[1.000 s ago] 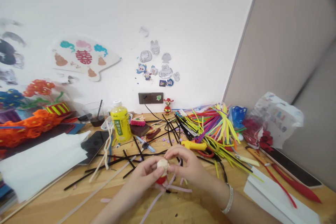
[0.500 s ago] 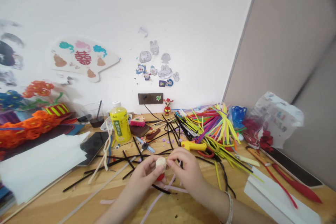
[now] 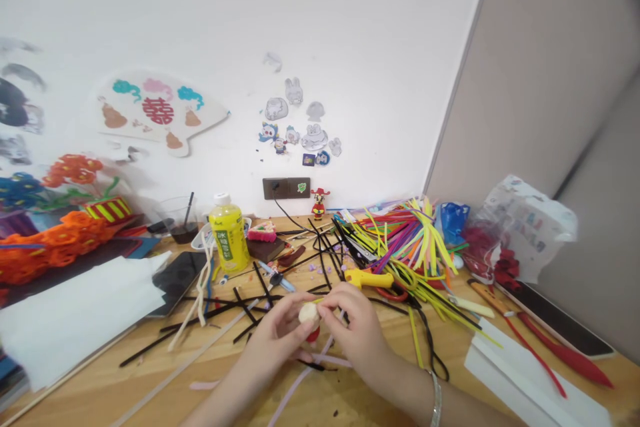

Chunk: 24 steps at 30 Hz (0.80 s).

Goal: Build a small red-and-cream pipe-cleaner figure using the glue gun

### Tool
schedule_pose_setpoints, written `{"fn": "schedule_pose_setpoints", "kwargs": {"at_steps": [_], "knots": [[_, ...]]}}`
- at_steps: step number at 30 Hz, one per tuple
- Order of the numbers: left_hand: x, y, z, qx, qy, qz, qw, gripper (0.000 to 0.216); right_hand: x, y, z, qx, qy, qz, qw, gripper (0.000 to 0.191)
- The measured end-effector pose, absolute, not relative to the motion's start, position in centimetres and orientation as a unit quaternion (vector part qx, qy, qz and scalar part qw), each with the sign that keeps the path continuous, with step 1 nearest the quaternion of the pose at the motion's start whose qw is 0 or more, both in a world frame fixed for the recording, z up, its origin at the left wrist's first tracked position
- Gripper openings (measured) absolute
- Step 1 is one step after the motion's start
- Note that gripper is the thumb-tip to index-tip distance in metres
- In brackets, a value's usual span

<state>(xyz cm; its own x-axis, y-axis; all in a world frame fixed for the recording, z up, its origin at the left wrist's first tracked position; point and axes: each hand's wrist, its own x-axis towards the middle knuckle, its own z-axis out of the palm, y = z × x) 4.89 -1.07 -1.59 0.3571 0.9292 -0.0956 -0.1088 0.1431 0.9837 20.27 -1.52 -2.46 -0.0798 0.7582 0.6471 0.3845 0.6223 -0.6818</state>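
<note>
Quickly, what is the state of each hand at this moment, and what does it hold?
Left hand: closed, holding the small cream-and-red piece.
Right hand: closed in a pinch beside that piece; whether it holds something cannot be told.

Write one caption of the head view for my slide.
Left hand holds a small cream-and-red piece, right hand at its side, over a wooden table scattered with black strips.

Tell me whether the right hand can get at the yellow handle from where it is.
Probably yes: the yellow handle lies just beyond the right hand, and nothing seems to lie across it. That hand is at the small cream piece, though, so it would likely have to leave that first.
</note>
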Motion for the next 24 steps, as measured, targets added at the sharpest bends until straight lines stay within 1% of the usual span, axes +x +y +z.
{"fn": "schedule_pose_setpoints", "kwargs": {"at_steps": [2,5,11,16,21,24], "knots": [[4.9,-1.2,-1.4,0.522,0.387,0.393,0.650,0.056,20.3,-1.6,-2.4,-0.400,-0.713,0.177,0.548,0.012],[5.0,-1.1,-1.7,0.534,0.362,0.376,0.665,0.052,20.3,-1.6,-2.2,-0.397,-0.709,0.191,0.550,0.013],[4.9,-0.7,-2.6,0.525,0.339,0.417,0.660,0.039,20.3,-1.6,-1.9,-0.397,-0.702,0.202,0.556,0.012],[5.0,-1.1,-2.0,0.510,0.352,0.431,0.656,0.037,20.2,-1.6,-1.8,-0.415,-0.686,0.222,0.554,0.013],[5.1,-1.2,-1.7,0.494,0.346,0.444,0.663,0.044,20.3,-1.5,-2.0,-0.412,-0.698,0.196,0.552,0.012],[5.2,-1.1,-1.9,0.491,0.346,0.447,0.663,0.040,20.5,-1.5,-2.1,-0.401,-0.717,0.160,0.547,0.012]]}}
